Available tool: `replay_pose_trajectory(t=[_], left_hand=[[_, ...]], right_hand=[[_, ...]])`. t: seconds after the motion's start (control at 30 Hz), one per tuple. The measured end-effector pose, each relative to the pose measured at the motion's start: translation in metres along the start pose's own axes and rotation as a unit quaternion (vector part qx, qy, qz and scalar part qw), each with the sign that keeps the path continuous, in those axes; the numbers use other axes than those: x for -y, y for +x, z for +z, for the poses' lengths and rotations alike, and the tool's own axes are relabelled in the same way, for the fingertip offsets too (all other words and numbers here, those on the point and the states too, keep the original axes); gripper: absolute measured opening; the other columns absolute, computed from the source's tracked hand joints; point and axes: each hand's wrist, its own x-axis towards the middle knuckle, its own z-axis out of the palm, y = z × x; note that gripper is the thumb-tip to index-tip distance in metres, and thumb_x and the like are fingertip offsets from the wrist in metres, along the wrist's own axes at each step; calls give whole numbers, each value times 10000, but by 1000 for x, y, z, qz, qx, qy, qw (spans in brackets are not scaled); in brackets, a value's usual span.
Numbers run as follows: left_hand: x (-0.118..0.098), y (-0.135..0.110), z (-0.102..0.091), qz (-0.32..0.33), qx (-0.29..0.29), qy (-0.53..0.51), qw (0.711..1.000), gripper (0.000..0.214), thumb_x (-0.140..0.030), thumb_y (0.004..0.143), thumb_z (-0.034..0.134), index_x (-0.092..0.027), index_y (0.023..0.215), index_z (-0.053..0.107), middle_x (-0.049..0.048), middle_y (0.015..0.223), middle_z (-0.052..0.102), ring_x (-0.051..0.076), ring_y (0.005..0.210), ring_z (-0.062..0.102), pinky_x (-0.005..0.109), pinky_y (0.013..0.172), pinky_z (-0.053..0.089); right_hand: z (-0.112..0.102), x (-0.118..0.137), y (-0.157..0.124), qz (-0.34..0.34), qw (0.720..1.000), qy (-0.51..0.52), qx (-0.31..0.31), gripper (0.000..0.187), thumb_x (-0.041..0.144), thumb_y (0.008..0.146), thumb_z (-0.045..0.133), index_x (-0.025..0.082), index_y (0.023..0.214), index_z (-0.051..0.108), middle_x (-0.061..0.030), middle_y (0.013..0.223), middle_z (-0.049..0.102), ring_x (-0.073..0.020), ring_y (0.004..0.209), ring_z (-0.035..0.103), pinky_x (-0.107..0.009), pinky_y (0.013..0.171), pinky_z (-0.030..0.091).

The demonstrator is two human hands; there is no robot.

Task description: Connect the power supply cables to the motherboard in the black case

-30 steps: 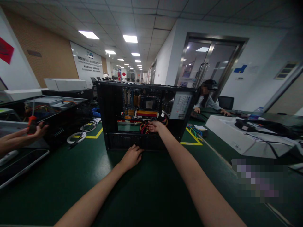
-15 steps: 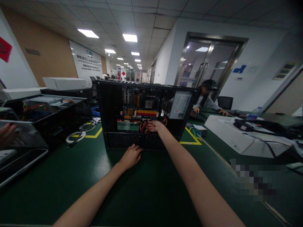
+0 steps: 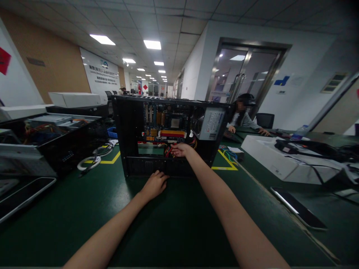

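An opened black computer case (image 3: 146, 164) stands upright on the table in front of me, its inside facing me. In it are a motherboard (image 3: 165, 118), red and yellow memory slots (image 3: 172, 134) and a silver power supply (image 3: 211, 123). My right hand (image 3: 181, 150) reaches into the lower middle of the case, its fingers pinched on a bundle of red, black and yellow power cables (image 3: 167, 150). The cable ends are partly hidden by the fingers. Palm down, my left hand (image 3: 154, 184) rests on the table, fingers extended against the lower edge of the case.
A second open case (image 3: 75, 149) stands at left, near coiled white cable (image 3: 89, 163). To the right are a white box (image 3: 266, 160) with black cables on top and a phone (image 3: 298, 207). A person (image 3: 244, 116) sits behind. Yellow tape (image 3: 114, 158) marks the green table (image 3: 140, 239).
The view has shifted slightly. My right hand stays at the cables with its fingers slightly changed, and my left hand stays put. Another person's hand at the far left has gone from view.
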Motion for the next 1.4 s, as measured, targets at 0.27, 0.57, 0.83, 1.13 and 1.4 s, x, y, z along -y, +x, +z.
replay_pose_trajectory(t=[0.27,0.57,0.83,1.13,1.4], left_hand=[[0,0,1,2,2,11,1000,282,-179,811,446,-190,1083,519,59,926,531,199,902,444,322,813,369],[0,1,0,3,-1,11,1000,291,-172,805,456,-194,1090,510,52,946,530,199,914,442,323,813,370],[0,1,1,3,5,16,1000,290,-178,809,456,-197,1094,509,57,932,529,199,904,447,319,793,374],[-1,1,1,-1,6,14,1000,296,-179,814,441,-197,1102,506,60,946,531,201,926,447,329,811,364],[0,2,4,-3,7,21,1000,259,-183,815,449,-192,1059,536,57,930,541,204,916,451,330,810,364]], right_hand=[[5,-2,-1,-2,991,-137,-8,164,267,751,588,132,694,512,-15,546,583,-82,445,544,-175,445,425],[14,-6,-8,-45,917,-392,-63,143,231,659,625,124,595,557,45,419,512,-43,333,418,-157,383,342],[16,-9,-8,-110,851,-505,-98,125,159,663,568,113,550,542,-11,542,581,-52,375,438,-166,402,344],[37,-21,-73,-385,740,-469,-291,177,152,779,413,163,865,568,-40,784,623,-113,692,572,-179,630,392],[63,-137,-150,-396,727,-560,-29,142,172,802,424,176,888,537,6,685,578,-85,587,524,-175,566,341]])
